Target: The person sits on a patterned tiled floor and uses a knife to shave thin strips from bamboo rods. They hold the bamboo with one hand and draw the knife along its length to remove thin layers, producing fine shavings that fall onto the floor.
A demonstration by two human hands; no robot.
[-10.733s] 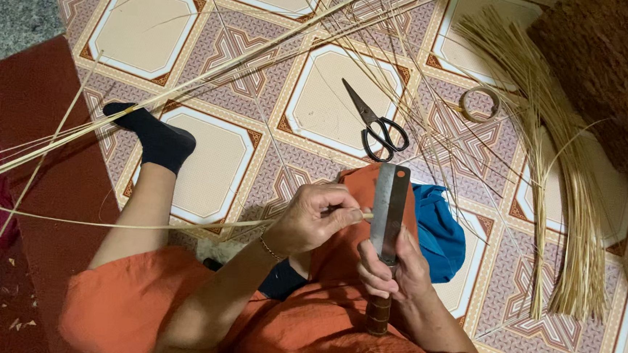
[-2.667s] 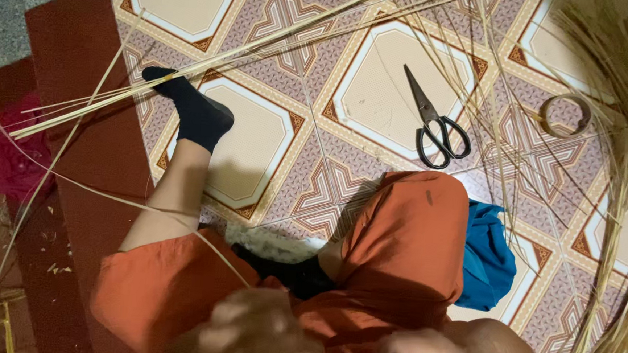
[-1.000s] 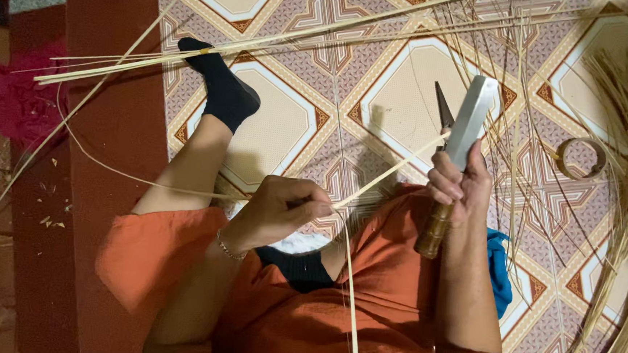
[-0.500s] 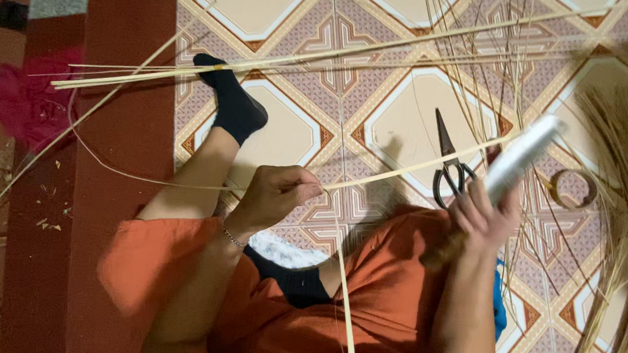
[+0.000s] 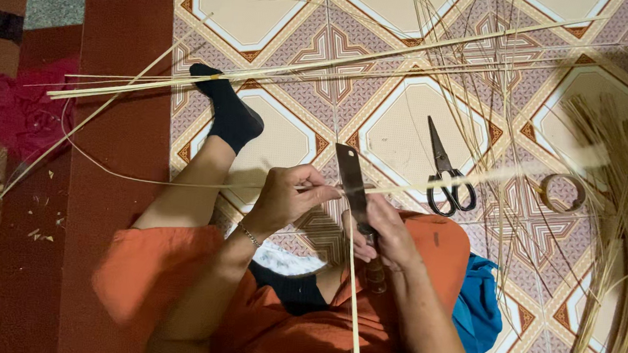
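Left hand [image 5: 287,197] pinching thin bamboo strip [image 5: 183,184] against flat knife blade [image 5: 350,182]. Right hand [image 5: 387,235] closed around knife handle. Black scissors [image 5: 445,173] at two o'clock, tape roll [image 5: 562,193] beyond.

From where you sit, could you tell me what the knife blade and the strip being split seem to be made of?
Knife blade: likely steel, flat, dull grey, darkened surface. Strip: probably bamboo or rattan, pale yellow, thin, matte, flexing like the loose splints on the tiled floor.
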